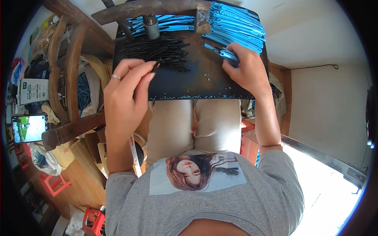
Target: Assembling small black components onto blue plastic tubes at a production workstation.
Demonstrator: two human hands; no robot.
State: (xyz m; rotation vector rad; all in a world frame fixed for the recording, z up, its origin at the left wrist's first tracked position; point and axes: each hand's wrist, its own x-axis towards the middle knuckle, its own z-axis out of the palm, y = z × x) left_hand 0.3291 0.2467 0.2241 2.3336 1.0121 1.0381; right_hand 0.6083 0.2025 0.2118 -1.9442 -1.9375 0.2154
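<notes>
My left hand, with a ring on one finger, is raised at the near left of the dark tabletop. Its thumb and fingertips pinch a small black piece, mostly hidden by the fingers. Just beyond lies a heap of thin black strips. On the right, my right hand is closed round a light-blue plastic piece, whose narrow end points left; its exact kind is hidden by the grip. A large stack of long light-blue plastic strips lies beyond that hand.
More blue strips lie at the back left, behind a wooden bar with a metal cylinder. Blue crumbs line the near edge. A wooden frame, a lit phone and red stools are left.
</notes>
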